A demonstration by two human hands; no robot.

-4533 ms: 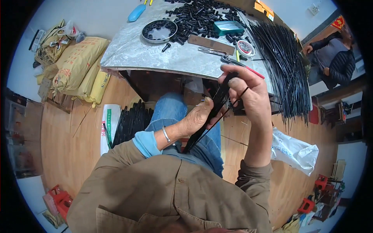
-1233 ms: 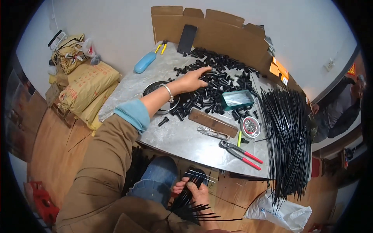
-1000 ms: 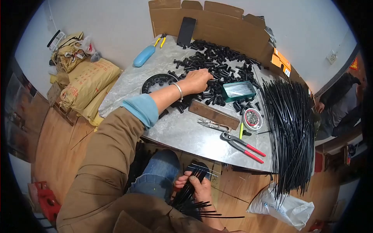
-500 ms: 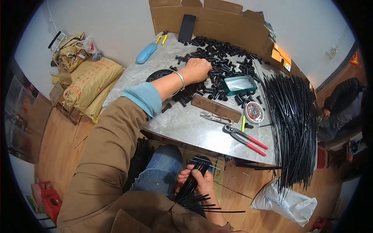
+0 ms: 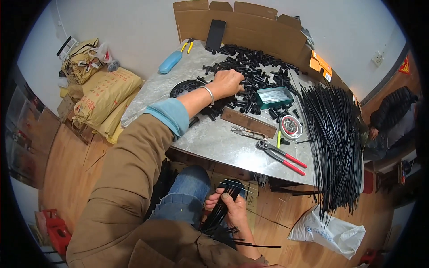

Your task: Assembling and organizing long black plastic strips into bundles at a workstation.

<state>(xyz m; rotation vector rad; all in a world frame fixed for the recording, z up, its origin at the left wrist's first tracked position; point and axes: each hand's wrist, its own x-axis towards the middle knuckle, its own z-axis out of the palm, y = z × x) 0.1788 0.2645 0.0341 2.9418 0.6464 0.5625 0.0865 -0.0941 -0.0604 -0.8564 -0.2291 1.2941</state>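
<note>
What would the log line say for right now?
left hand: on pile of black plastic parts | right hand: gripping bundle of black rods at lap | pliers: lying on table

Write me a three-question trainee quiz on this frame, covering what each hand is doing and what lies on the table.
1. True or false: the left hand rests on the pile of small black parts on the table.
2. What does the right hand grip down by the knee?
A. the red-handled pliers
B. a bundle of thin black rods
C. the blue case
3. Fill in: the red-handled pliers lie on the table beside the long spread of ____ that overhangs its right edge.

Key
1. True.
2. B: a bundle of thin black rods.
3. Black rods.
</note>
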